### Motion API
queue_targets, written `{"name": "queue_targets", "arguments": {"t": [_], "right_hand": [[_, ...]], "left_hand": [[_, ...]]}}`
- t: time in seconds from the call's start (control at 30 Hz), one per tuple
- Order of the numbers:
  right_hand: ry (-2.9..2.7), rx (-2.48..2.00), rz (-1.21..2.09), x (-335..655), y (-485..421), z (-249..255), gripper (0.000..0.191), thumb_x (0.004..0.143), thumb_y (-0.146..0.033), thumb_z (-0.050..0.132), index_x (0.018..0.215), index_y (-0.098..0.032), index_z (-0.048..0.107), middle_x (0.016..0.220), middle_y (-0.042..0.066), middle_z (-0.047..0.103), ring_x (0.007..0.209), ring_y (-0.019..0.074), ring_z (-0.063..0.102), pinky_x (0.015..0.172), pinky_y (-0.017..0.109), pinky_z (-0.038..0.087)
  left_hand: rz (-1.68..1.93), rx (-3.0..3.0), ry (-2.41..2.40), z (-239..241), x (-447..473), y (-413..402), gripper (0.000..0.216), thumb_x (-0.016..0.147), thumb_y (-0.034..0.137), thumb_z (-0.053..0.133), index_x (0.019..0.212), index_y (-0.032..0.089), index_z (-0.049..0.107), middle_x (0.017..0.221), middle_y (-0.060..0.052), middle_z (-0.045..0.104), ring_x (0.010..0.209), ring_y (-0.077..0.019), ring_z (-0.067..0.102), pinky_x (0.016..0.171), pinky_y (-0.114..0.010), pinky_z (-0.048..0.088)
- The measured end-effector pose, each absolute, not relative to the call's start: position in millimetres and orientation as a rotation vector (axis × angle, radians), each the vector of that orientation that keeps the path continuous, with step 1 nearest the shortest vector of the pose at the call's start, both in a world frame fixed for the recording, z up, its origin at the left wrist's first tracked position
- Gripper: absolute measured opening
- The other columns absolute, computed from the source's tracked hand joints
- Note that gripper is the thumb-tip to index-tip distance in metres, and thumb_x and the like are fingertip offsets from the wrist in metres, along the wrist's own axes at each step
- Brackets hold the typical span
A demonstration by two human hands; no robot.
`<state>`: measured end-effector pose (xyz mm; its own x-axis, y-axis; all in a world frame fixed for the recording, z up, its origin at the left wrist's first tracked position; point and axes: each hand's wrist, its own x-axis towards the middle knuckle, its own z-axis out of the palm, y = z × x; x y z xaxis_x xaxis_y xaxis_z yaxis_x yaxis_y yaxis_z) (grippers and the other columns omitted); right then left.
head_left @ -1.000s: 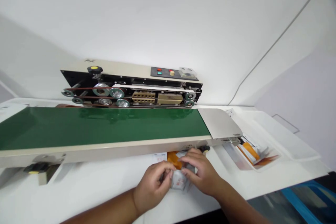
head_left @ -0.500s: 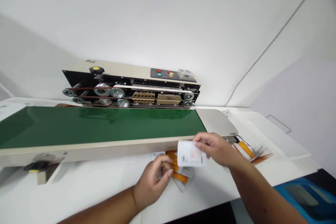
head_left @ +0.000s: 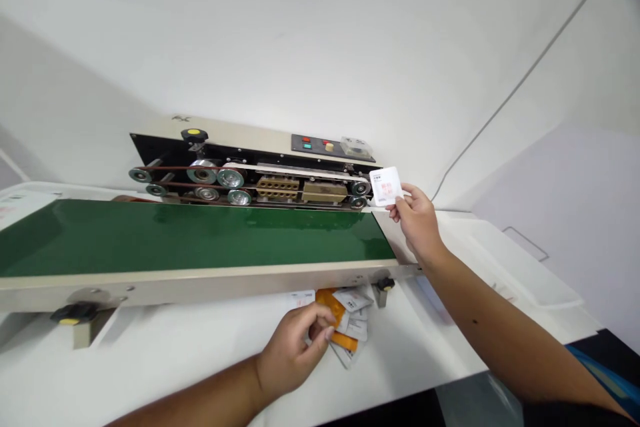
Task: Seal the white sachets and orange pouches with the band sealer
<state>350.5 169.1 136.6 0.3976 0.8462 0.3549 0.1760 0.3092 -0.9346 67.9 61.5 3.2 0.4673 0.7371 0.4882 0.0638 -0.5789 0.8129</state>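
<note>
A small white sachet (head_left: 386, 187) with red and black print is pinched between the thumb and fingers of my right hand (head_left: 419, 223). It is tilted up at the right end of the band sealer (head_left: 280, 180), next to the end pulleys. My left hand (head_left: 297, 347) rests low over the white table, its fingers loosely curled and a small gap between thumb and forefinger. Nothing shows in that gap. Just beyond its fingertips lies a loose pile of white and orange sachets (head_left: 353, 327), partly covered by the hand.
The green conveyor belt (head_left: 200, 240) runs in front of the sealer. Black knobs (head_left: 75, 312) stick out below its front edge. A translucent white tray (head_left: 520, 267) stands at the right. A cable (head_left: 500, 113) runs down the wall.
My right hand has carried the white sachet up and away from the pile to the sealer's right end. My left hand has stayed nearly in place.
</note>
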Motion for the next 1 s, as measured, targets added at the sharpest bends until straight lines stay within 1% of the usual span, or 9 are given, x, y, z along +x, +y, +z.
{"name": "queue_targets", "arguments": {"t": [0.1,0.27,0.33,0.43,0.5,0.57,0.73,0.9,1.0], "right_hand": [[-1.045,-1.178,0.662,354.0,176.2,136.9,0.044,0.073,-0.023,0.067,0.116,-0.017,0.065,0.065,-0.002,0.066,0.051,0.0095,0.051,0.047,0.02,0.037],[-0.969,-1.173,0.973,363.8,176.4,136.6,0.034,0.065,-0.021,0.074,0.097,-0.011,0.074,0.051,-0.004,0.053,0.044,0.0043,0.037,0.041,0.016,0.026],[-0.94,-1.17,0.976,368.6,175.7,134.9,0.032,0.063,-0.02,0.074,0.093,-0.01,0.075,0.049,-0.005,0.052,0.043,0.0041,0.036,0.04,0.017,0.025],[-0.849,-1.134,0.821,375.9,174.9,129.6,0.027,0.062,-0.018,0.072,0.088,-0.011,0.075,0.048,-0.004,0.052,0.043,0.005,0.039,0.04,0.016,0.027],[-0.778,-1.124,0.71,380.7,174.4,124.2,0.028,0.062,-0.017,0.07,0.089,-0.013,0.075,0.051,-0.003,0.055,0.046,0.0067,0.044,0.04,0.016,0.03],[-0.757,-1.157,0.704,384.6,173.9,118.7,0.032,0.063,-0.017,0.071,0.094,-0.014,0.074,0.054,-0.001,0.059,0.048,0.0085,0.049,0.041,0.016,0.034],[-0.842,-1.216,0.931,379.9,173.5,114.5,0.036,0.067,-0.013,0.071,0.103,-0.012,0.073,0.061,0.003,0.067,0.046,0.0092,0.052,0.04,0.017,0.039],[-0.85,-1.18,1.065,355.9,176.6,121.6,0.033,0.073,-0.012,0.073,0.106,-0.012,0.07,0.066,0.004,0.07,0.052,0.011,0.06,0.049,0.02,0.051],[-0.946,-1.231,1.094,344.7,178.4,126.1,0.044,0.077,-0.019,0.076,0.119,-0.014,0.065,0.072,0.003,0.071,0.055,0.0121,0.062,0.05,0.021,0.052]], "left_hand": [[1.134,1.989,0.69,4.2,68.7,61.3,0.009,0.095,0.019,0.053,0.09,0.019,0.061,0.072,-0.001,0.062,0.064,-0.0151,0.056,0.061,-0.024,0.045],[1.107,2.012,0.669,5.9,70.3,61.3,0.014,0.095,0.018,0.052,0.083,0.019,0.058,0.069,0.0,0.061,0.063,-0.0142,0.054,0.06,-0.024,0.043],[1.109,2.014,0.662,6.2,70.6,61.3,0.014,0.095,0.018,0.051,0.082,0.019,0.057,0.069,0.0,0.06,0.062,-0.0137,0.054,0.06,-0.023,0.042],[1.103,2.023,0.664,6.3,70.4,61.5,0.014,0.095,0.018,0.051,0.082,0.019,0.057,0.069,0.0,0.061,0.061,-0.0136,0.054,0.06,-0.023,0.042],[1.098,2.025,0.662,6.2,70.4,61.7,0.014,0.095,0.018,0.052,0.082,0.019,0.057,0.069,0.0,0.061,0.062,-0.0136,0.054,0.06,-0.023,0.042],[1.098,2.024,0.659,5.7,70.4,61.8,0.014,0.095,0.018,0.052,0.082,0.019,0.057,0.068,0.0,0.061,0.061,-0.0137,0.054,0.059,-0.023,0.042],[1.105,2.047,0.659,4.6,70.4,62.7,0.014,0.095,0.018,0.052,0.082,0.019,0.057,0.068,0.0,0.062,0.061,-0.014,0.055,0.06,-0.024,0.043],[1.097,2.069,0.658,5.5,70.3,63.8,0.016,0.096,0.019,0.051,0.082,0.019,0.058,0.068,-0.001,0.063,0.061,-0.0148,0.056,0.06,-0.025,0.043],[1.1,2.075,0.666,5.0,70.2,63.3,0.015,0.095,0.02,0.051,0.082,0.019,0.059,0.068,-0.001,0.064,0.061,-0.0153,0.057,0.06,-0.026,0.044]]}}
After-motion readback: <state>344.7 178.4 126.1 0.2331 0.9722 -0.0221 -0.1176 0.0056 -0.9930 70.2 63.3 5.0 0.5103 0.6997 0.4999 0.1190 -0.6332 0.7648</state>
